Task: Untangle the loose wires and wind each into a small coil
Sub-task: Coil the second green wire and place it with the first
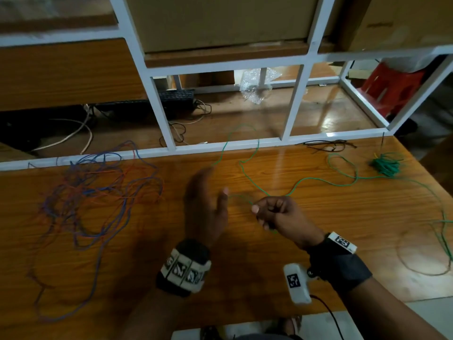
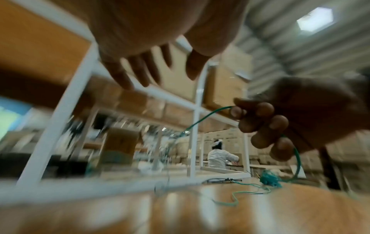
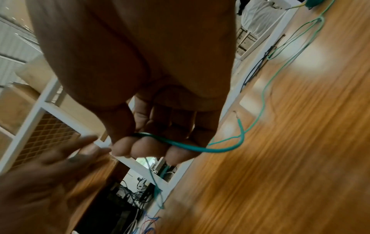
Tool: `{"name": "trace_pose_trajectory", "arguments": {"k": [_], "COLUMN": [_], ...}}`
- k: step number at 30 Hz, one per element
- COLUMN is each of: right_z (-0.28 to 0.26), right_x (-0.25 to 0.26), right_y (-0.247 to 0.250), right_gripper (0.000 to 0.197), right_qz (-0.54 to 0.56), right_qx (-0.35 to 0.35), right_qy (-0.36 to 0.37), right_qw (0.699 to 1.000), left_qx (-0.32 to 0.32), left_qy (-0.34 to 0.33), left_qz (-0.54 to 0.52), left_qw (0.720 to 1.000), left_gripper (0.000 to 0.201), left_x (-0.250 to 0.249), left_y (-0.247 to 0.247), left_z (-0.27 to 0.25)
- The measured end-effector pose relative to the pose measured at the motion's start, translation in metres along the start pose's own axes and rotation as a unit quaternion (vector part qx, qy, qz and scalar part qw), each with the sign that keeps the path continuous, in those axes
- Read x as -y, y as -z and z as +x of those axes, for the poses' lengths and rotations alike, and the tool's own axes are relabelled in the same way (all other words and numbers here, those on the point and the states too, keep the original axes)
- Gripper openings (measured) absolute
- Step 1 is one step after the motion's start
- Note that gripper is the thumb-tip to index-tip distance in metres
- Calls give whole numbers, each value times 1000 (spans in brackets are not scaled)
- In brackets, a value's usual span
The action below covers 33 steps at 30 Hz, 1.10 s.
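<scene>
A long green wire (image 1: 304, 180) snakes over the wooden table (image 1: 318, 229). My right hand (image 1: 274, 212) pinches it between thumb and curled fingers, above the table's middle; the same green wire (image 3: 188, 146) crosses my fingertips in the right wrist view. My left hand (image 1: 206, 200) hovers just left of it, blurred, fingers straight and spread, holding nothing; in the left wrist view my left hand (image 2: 152, 69) is empty and my right hand (image 2: 266, 125) grips the green wire (image 2: 202, 120). A tangle of blue and orange wires (image 1: 98, 192) lies at the left. A green bundle (image 1: 386, 165) sits at the far right.
A white metal frame (image 1: 220, 146) runs along the table's far edge. A thin black wire (image 1: 326, 146) lies by it at the right. Behind the frame are a keyboard (image 1: 176, 95), cables and a red stool (image 1: 389, 89). A person in white (image 2: 218, 156) stands far off.
</scene>
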State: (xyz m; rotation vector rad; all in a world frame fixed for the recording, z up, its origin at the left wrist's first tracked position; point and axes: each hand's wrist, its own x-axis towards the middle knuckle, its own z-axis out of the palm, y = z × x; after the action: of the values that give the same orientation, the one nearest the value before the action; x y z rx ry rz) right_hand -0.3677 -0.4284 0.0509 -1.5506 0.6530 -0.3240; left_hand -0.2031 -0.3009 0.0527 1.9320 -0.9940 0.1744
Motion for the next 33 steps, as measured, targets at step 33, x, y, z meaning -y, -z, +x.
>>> {"name": "trace_pose_trajectory", "arguments": {"k": [33], "right_z": [-8], "right_x": [59], "right_y": [21], "right_gripper": [42], "right_qz": [385], "right_qx": [100], "right_qy": [98], "right_qw": [912], "left_qx": [339], "left_qy": [88], "left_qz": [-175], "left_qw": [920], "left_gripper": [22], "left_x": [-29], "left_y": [-32], "left_z": [-4]}}
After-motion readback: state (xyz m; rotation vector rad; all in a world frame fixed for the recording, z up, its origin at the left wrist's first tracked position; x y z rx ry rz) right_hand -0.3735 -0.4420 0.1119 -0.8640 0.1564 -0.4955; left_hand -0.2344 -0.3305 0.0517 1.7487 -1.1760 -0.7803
